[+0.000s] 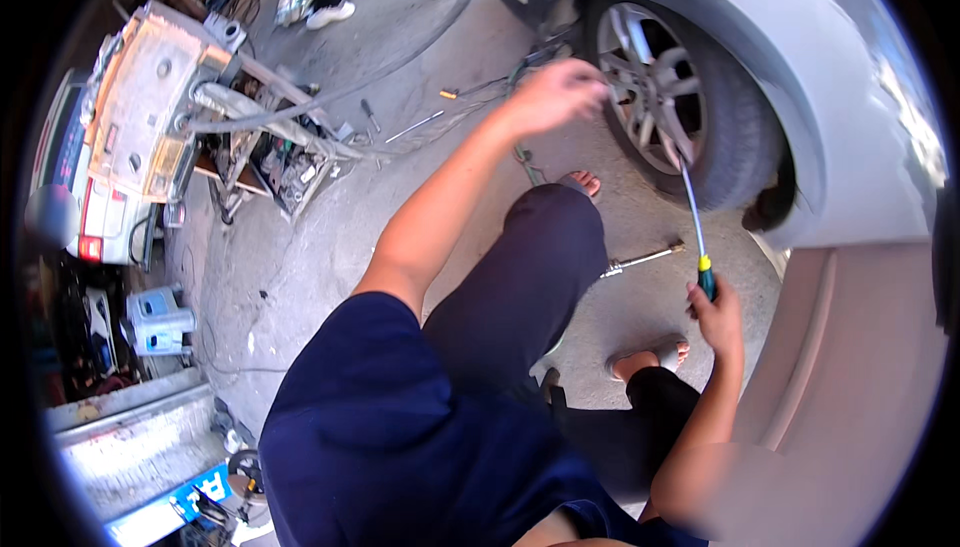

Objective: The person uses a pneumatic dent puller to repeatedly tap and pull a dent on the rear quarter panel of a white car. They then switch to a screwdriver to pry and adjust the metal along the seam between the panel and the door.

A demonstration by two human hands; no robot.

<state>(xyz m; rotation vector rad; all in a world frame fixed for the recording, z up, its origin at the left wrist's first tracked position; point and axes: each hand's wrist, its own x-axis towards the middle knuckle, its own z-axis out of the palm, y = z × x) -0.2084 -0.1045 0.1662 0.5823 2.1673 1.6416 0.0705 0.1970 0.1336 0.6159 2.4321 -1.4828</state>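
Note:
I crouch beside a white car's wheel (668,97), a silver alloy rim in a black tyre. My left hand (553,95) reaches out to the rim's left side, fingers curled against it; what it grips is hidden. My right hand (716,313) is shut on a long screwdriver (694,215) with a green and yellow handle. Its thin shaft runs up to the rim's lower spokes. A metal wrench bar (642,260) lies on the concrete between my knees and the tyre.
A cluttered machine on a metal frame (170,107) stands at the left, with hoses and loose tools (415,127) scattered on the floor. Another person's legs and white shoes (335,9) are at the top. The car's body (860,147) fills the right side.

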